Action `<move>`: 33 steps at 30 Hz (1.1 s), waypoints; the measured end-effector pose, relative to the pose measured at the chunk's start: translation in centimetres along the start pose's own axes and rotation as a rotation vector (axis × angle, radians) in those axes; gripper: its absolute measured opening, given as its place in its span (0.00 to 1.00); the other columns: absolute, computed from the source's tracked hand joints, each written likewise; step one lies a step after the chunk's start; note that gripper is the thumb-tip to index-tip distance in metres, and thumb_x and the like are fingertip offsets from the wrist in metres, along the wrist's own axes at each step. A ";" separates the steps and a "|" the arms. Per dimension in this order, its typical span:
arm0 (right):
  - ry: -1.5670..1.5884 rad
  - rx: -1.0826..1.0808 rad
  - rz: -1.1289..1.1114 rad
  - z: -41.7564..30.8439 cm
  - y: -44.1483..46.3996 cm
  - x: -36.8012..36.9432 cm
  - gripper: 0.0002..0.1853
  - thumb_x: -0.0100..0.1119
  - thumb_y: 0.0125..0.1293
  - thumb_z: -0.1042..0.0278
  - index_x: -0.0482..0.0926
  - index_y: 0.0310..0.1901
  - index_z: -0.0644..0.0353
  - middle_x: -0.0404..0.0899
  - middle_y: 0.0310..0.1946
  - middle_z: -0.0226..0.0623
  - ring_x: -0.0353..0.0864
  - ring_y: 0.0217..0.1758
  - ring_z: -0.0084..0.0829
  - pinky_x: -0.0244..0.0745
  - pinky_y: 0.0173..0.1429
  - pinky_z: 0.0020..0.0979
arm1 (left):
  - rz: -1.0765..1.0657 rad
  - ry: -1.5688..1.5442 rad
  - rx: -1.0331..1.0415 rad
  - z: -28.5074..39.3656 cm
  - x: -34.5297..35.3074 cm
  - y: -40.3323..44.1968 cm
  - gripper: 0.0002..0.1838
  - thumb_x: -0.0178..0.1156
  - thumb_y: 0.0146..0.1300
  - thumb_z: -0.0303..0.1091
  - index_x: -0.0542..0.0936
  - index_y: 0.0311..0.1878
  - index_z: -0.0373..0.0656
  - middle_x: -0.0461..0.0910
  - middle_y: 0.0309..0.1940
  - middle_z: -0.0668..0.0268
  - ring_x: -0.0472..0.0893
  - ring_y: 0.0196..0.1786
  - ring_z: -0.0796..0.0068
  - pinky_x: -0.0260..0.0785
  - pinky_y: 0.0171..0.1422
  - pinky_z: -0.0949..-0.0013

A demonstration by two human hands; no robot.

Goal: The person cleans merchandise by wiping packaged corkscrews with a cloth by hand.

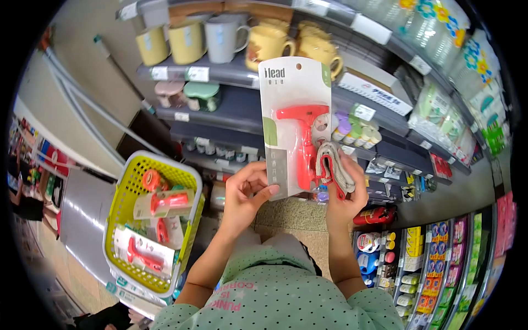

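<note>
In front of me stands a white carded package [278,104] with a red T-shaped tool under clear plastic; the tool's exact kind is unclear. My left hand [248,190] pinches the card's lower left corner between thumb and fingers. My right hand [350,190] is closed around a folded grey cloth [336,171] with a red edge, close against the card's lower right side. Whether the right fingers also grip the card is hidden behind the cloth.
At left, a yellow-green shopping basket [190,190] holds several packaged red tools on a metal surface [82,220]. Ahead, shelves carry mugs [187,41], lidded jars [202,96] and a white box [377,85]. A red fire extinguisher [375,215] stands at right, near stocked shelves.
</note>
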State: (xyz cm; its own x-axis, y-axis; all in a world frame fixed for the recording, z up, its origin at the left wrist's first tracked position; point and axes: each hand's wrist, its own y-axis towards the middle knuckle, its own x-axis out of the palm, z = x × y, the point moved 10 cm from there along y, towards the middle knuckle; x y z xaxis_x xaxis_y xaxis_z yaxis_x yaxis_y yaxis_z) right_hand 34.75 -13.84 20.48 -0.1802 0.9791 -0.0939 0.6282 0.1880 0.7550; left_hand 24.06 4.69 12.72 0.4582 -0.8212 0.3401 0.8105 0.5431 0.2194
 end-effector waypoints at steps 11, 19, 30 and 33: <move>-0.102 -0.044 0.355 -1.5 3.8 -16.0 0.22 0.58 0.54 0.92 0.80 0.53 0.68 0.80 0.56 0.52 0.80 0.62 0.42 0.71 0.69 0.40 | -0.171 0.134 0.113 2.9 13.4 2.9 0.23 0.65 0.61 0.14 0.77 0.60 0.35 0.79 0.28 0.71 0.77 0.33 0.88 0.69 0.37 0.82; -0.152 -0.027 0.687 -3.3 0.5 -28.3 0.22 0.59 0.56 0.89 0.78 0.55 0.70 0.80 0.58 0.50 0.80 0.62 0.40 0.72 0.70 0.39 | -0.360 -0.225 -0.107 1.5 22.9 4.8 0.25 0.69 0.57 0.18 0.76 0.60 0.38 0.81 0.27 0.71 0.78 0.31 0.85 0.64 0.35 0.80; -0.459 0.004 0.902 -8.0 -4.1 -38.5 0.23 0.61 0.57 0.87 0.78 0.57 0.70 0.80 0.56 0.47 0.81 0.59 0.35 0.73 0.67 0.35 | -0.526 -0.257 -0.126 1.5 32.7 1.9 0.25 0.69 0.58 0.19 0.77 0.60 0.37 0.84 0.30 0.69 0.80 0.32 0.85 0.66 0.34 0.80; -0.580 -0.118 0.861 -9.9 -4.4 -38.8 0.20 0.61 0.62 0.82 0.80 0.57 0.66 0.81 0.55 0.44 0.82 0.57 0.33 0.76 0.64 0.36 | -0.542 -0.211 0.007 2.3 34.3 0.5 0.24 0.67 0.60 0.16 0.76 0.60 0.34 0.82 0.29 0.70 0.78 0.32 0.85 0.67 0.34 0.79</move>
State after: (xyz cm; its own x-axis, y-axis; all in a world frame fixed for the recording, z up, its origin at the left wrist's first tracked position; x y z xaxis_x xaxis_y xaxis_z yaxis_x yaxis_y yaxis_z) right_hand 31.52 -53.39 27.21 0.7040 0.6711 0.2325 0.2881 -0.5691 0.7702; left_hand 39.32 -22.86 26.61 -0.1047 -0.9299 0.3525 0.9062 0.0568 0.4190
